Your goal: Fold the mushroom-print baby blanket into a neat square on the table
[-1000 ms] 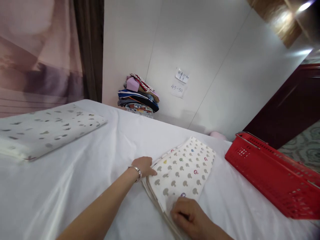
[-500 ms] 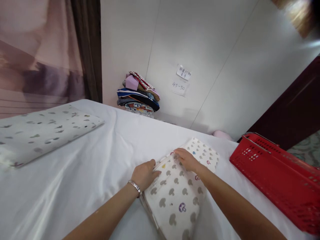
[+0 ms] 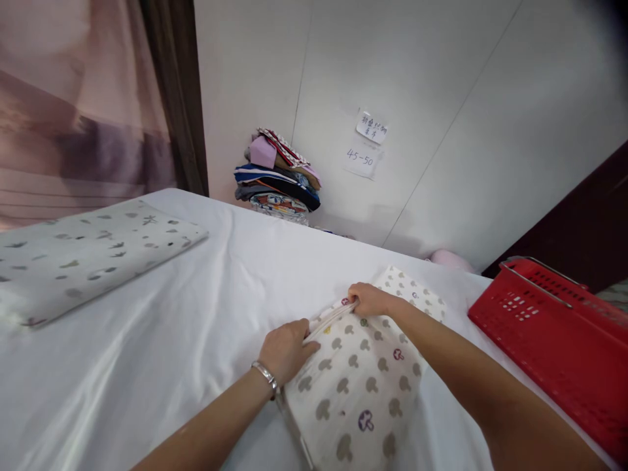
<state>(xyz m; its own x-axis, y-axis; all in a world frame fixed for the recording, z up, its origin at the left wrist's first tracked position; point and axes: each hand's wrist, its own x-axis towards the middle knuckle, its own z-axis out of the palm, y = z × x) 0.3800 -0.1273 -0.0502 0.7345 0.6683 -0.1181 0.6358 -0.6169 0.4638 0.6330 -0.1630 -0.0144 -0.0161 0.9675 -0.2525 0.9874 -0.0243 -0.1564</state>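
A white folded cloth [image 3: 363, 373] printed with grey mushrooms and a few coloured ones lies on the white-covered table. My left hand [image 3: 287, 350], with a silver bracelet on the wrist, grips its left edge, thumb on top and fingers beneath. At the far edge my right hand [image 3: 370, 299] pinches the fabric, closed on a fold. A further part of the same print [image 3: 412, 288] shows beyond my right hand; whether it is a separate piece I cannot tell.
Another folded printed cloth [image 3: 103, 255] lies at the left. A red plastic basket [image 3: 544, 327] stands at the right edge. Behind the table rises a pile of folded textiles [image 3: 279, 176] against a wall with paper notes [image 3: 366, 144]. White sheeting [image 3: 196, 366] covers the table.
My right hand has gone from lying over the cloth with its fingers extended to pinching its far edge. That edge is slightly raised. My left hand keeps its grip.
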